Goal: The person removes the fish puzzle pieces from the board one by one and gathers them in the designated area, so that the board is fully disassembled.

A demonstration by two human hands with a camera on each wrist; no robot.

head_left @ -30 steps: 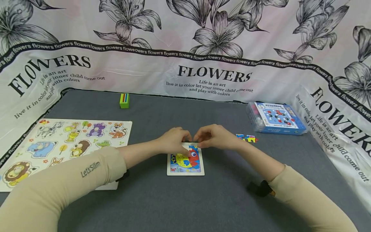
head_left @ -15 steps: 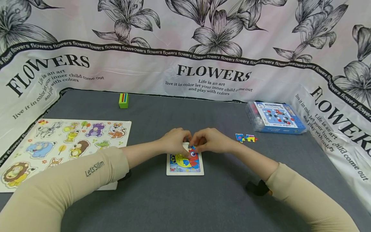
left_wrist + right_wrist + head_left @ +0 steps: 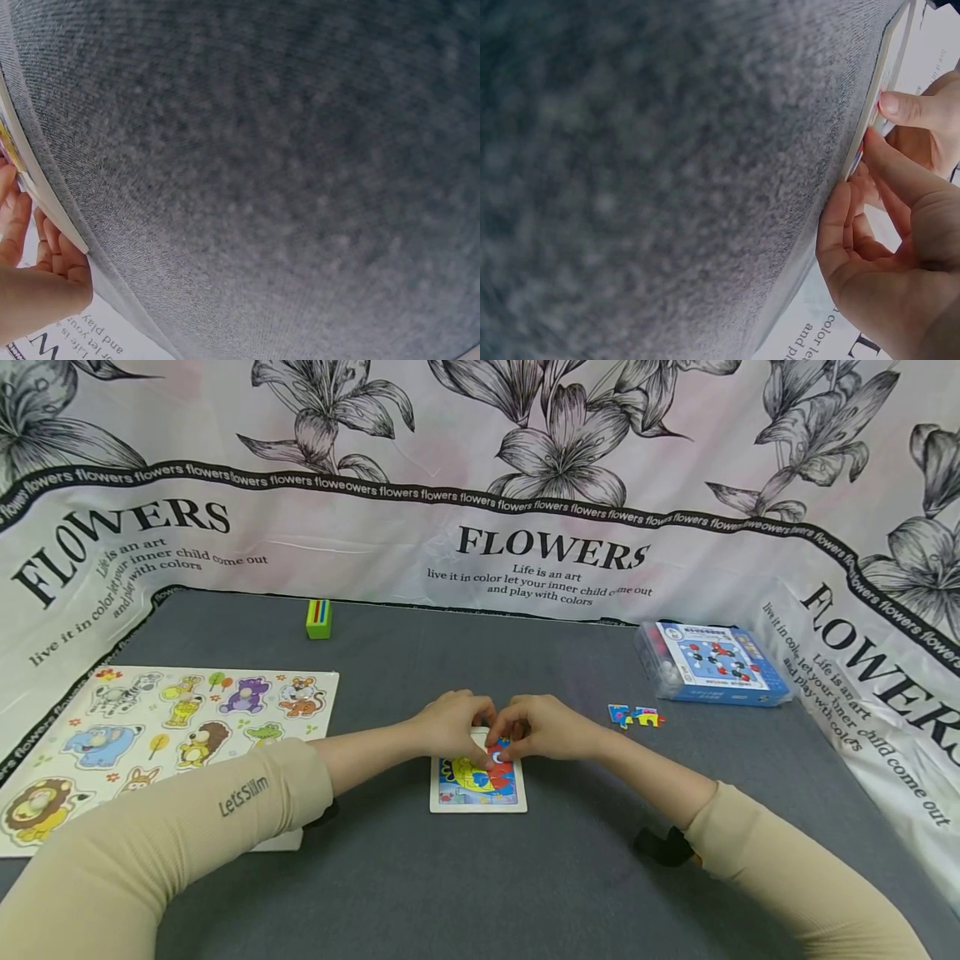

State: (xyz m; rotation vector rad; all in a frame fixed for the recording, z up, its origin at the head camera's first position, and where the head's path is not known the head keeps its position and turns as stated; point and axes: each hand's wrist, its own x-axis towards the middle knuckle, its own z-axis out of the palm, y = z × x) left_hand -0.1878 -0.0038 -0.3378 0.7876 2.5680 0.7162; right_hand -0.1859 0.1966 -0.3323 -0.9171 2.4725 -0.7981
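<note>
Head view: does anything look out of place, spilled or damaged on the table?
Only the loose puzzle pieces stand out: they lie on the table near the blue box, apart from the puzzle board at the left hand and right hand. Nothing looks spilled or damaged, though part of the puzzle board is hidden.

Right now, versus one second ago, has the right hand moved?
Yes: against the blue box, the right hand moved slightly down and left in the head view, further over the puzzle.
</note>
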